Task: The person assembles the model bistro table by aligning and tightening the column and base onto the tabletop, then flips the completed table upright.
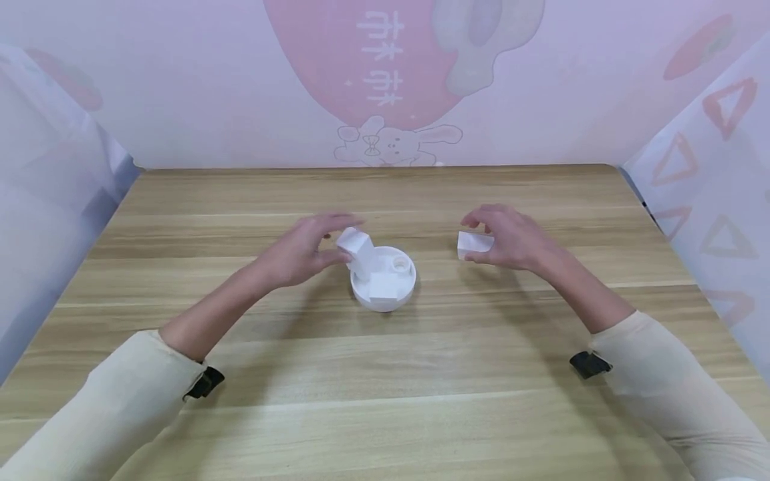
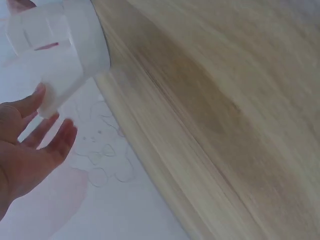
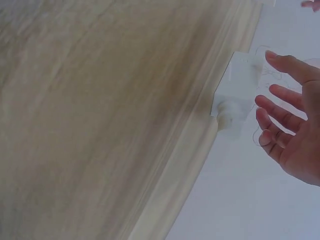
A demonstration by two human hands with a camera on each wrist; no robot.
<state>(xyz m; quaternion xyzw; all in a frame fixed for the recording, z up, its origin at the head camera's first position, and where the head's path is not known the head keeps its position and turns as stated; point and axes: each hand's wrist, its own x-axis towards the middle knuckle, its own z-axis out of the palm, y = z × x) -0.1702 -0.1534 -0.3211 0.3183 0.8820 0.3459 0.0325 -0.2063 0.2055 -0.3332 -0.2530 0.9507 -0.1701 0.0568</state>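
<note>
A round white piece point(image 1: 384, 306) with a raised rim sits near the middle of the table, holding a small ring point(image 1: 400, 264) and a low flat-topped block. At its left side a white angular block point(image 1: 359, 248) stands up at a tilt. My left hand point(image 1: 299, 250) is beside this block, the thumb at its near side and the other fingers extended past its top; the left wrist view shows these fingers loosely spread. To the right, my right hand point(image 1: 510, 239) reaches around a separate white block point(image 1: 472, 244), its fingers spread; the right wrist view shows a rounded stub point(image 3: 227, 114) on this block.
The wood-grain table point(image 1: 385, 401) extends in front of both arms. A pale printed backdrop point(image 1: 210, 87) rises along its back edge, with white panels point(image 1: 716, 200) at the sides. Black straps point(image 1: 589, 365) show at the sleeve cuffs.
</note>
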